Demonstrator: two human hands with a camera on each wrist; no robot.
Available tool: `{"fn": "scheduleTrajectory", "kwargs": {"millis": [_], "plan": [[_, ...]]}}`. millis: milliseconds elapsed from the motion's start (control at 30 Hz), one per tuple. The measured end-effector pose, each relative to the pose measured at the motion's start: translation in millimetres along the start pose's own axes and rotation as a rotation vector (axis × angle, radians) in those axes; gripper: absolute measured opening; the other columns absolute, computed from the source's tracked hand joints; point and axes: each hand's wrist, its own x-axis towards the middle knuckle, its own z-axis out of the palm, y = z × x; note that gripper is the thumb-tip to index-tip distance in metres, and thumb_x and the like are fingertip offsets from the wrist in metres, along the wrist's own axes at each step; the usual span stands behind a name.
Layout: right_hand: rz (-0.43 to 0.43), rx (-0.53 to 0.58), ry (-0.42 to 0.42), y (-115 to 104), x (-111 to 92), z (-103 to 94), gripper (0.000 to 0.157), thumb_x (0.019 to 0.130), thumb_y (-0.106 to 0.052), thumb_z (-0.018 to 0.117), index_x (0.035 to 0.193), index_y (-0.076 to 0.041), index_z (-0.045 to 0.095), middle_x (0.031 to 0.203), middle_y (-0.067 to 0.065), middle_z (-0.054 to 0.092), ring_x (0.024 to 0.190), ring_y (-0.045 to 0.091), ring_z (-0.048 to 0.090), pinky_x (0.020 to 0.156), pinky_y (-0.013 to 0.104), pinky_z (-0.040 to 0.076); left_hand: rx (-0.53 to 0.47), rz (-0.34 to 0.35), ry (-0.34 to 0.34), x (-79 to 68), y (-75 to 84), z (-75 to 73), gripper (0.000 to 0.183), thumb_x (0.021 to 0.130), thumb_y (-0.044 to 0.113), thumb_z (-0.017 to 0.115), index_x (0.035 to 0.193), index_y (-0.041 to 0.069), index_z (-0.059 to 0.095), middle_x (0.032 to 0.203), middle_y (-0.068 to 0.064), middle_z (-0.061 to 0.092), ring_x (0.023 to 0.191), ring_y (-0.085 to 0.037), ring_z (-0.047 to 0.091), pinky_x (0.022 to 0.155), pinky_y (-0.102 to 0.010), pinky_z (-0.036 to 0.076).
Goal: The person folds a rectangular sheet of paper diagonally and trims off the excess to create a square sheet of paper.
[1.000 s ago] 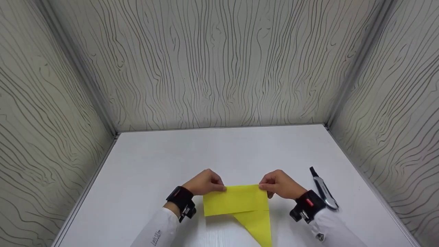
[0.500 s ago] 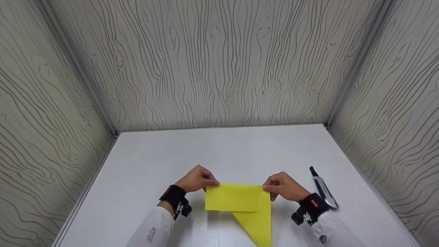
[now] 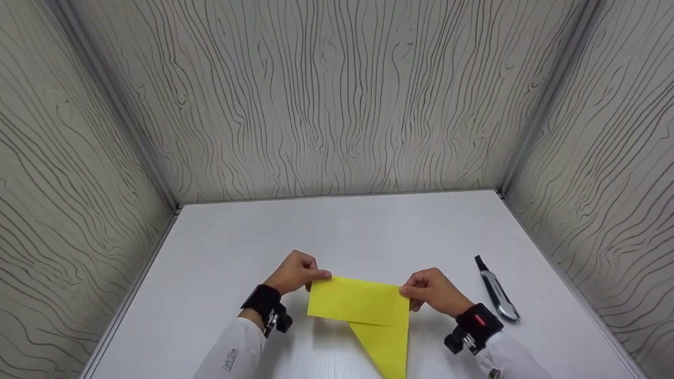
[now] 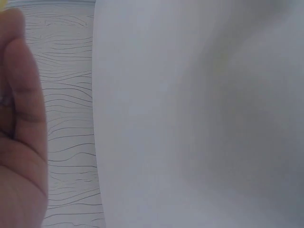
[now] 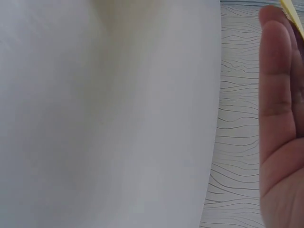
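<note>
Grip of the left hand: the left hand (image 3: 295, 271) pinches the upper left corner of the yellow sheet (image 3: 358, 302), with the thumb laid on the upper face and the other fingers bent behind it.
Grip of the right hand: the right hand (image 3: 437, 291) pinches the upper right corner in the same manner, thumb on top, fingers curled below.
Yellow sheet: it is between the two hands, near the front of the white table (image 3: 263, 226); its top edge slopes a little, the left end being farther from the person.
Fold: a rectangular band lies across the upper part, and under it a pointed part goes down on the right side, until the lower border of the head view cuts it.
Shadow: a grey shadow falls on the table under the left part of the sheet.
Wrists: each one wears a black strap with a small camera, and white sleeves (image 3: 231, 350) cover the forearms.
Knife: a silver and black utility knife (image 3: 497, 295) lies on the table, to the right of the right hand, just beside the strap.
Wrist views: only a small yellow piece shows at the fingertips.
Walls: pale panels (image 3: 337, 105) with dark wood-grain lines surround the table.
</note>
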Motion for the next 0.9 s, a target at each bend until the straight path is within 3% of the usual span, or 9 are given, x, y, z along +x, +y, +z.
{"fn": "scheduleTrajectory", "kwargs": {"millis": [200, 333, 467, 600, 733, 900], "plan": [[0.048, -0.006, 0.036, 5.9, -3.5, 0.6, 0.023, 0.104, -0.017, 0.074, 0.101, 0.006, 0.075, 0.090, 0.009, 0.082, 0.069, 0.011, 0.073, 0.068, 0.025, 0.064, -0.094, -0.024, -0.051, -0.7, -4.1, -5.2, 0.018, 0.101, 0.019, 0.079, 0.093, 0.003, 0.083, 0.091, -0.006, 0.083, 0.074, -0.014, 0.078, 0.075, -0.033, 0.067], [0.088, 0.008, -0.010, 11.7, -5.8, 0.3, 0.022, 0.106, -0.017, 0.072, 0.104, 0.005, 0.076, 0.094, 0.011, 0.082, 0.072, 0.013, 0.075, 0.070, 0.025, 0.065, -0.129, -0.028, -0.060, -0.8, -6.3, -6.5, 0.016, 0.103, 0.013, 0.074, 0.104, 0.000, 0.084, 0.097, -0.011, 0.084, 0.078, -0.015, 0.079, 0.079, -0.035, 0.068], [0.089, 0.038, -0.077, 16.6, -6.5, 2.0, 0.022, 0.108, -0.014, 0.068, 0.111, 0.006, 0.077, 0.098, 0.014, 0.082, 0.076, 0.013, 0.078, 0.072, 0.026, 0.065, -0.116, -0.010, -0.029, 1.4, -8.6, -3.5, 0.017, 0.105, 0.013, 0.072, 0.103, -0.001, 0.082, 0.097, -0.010, 0.083, 0.078, -0.013, 0.077, 0.077, -0.032, 0.067], [0.063, 0.053, -0.056, 20.6, -6.3, 5.5, 0.023, 0.108, -0.011, 0.066, 0.111, 0.011, 0.074, 0.096, 0.018, 0.081, 0.074, 0.010, 0.077, 0.071, 0.025, 0.065, -0.109, -0.015, 0.034, 4.2, -11.6, 2.5, 0.018, 0.105, 0.013, 0.072, 0.107, -0.002, 0.081, 0.099, -0.012, 0.082, 0.081, -0.015, 0.078, 0.078, -0.034, 0.067], [0.056, 0.052, 0.036, 25.6, -5.8, 8.0, 0.024, 0.108, -0.007, 0.064, 0.109, 0.016, 0.071, 0.089, 0.021, 0.079, 0.070, 0.010, 0.076, 0.067, 0.025, 0.064, 0.006, -0.009, 0.110, 3.4, -13.9, 12.4, 0.027, 0.105, 0.016, 0.073, 0.122, -0.004, 0.075, 0.111, -0.015, 0.079, 0.097, -0.024, 0.076, 0.089, -0.041, 0.066], [0.118, 0.040, 0.155, 30.4, -5.0, 11.2, 0.021, 0.107, -0.005, 0.064, 0.105, 0.015, 0.071, 0.085, 0.017, 0.079, 0.070, 0.013, 0.076, 0.066, 0.027, 0.064, 0.274, 0.040, 0.128, -4.0, -6.3, 34.5, 0.037, 0.104, 0.017, 0.074, 0.135, -0.002, 0.069, 0.135, -0.020, 0.069, 0.126, -0.038, 0.067, 0.108, -0.054, 0.057]]}}
